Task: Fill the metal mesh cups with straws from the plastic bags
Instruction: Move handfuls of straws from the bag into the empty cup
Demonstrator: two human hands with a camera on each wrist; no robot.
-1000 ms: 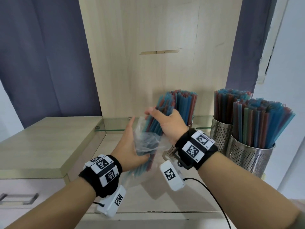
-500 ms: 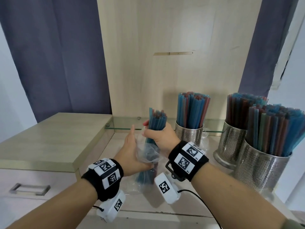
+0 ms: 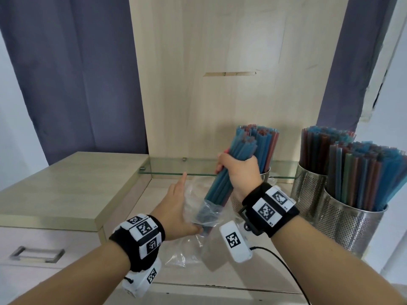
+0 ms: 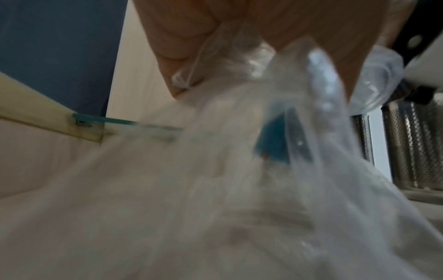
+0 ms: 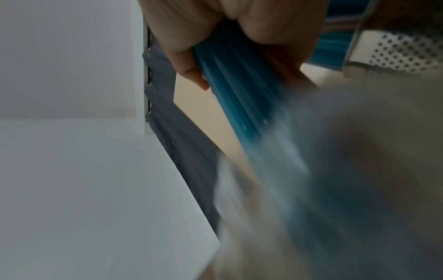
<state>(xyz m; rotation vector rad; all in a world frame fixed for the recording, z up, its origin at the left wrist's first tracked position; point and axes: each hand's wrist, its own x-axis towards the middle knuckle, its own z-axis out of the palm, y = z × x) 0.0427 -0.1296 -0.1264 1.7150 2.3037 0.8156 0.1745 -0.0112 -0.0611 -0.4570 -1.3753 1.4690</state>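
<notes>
My right hand grips a bundle of blue straws near its upper half and holds it tilted above the counter. The bundle's lower end still sits inside a clear plastic bag. My left hand pinches that bag at its bottom, with the index finger stretched out straight. The left wrist view shows the crumpled bag pinched in my fingers, with straw ends inside. A mesh cup full of straws stands just behind my right hand.
Two more mesh cups, packed with straws, stand at the right. A glass shelf runs along the wooden back panel. A raised cabinet top lies to the left, with a drawer handle below.
My right hand has lifted the straw bundle up and to the right, drawing it mostly out of the bag. My left hand now holds the bag lower down.
</notes>
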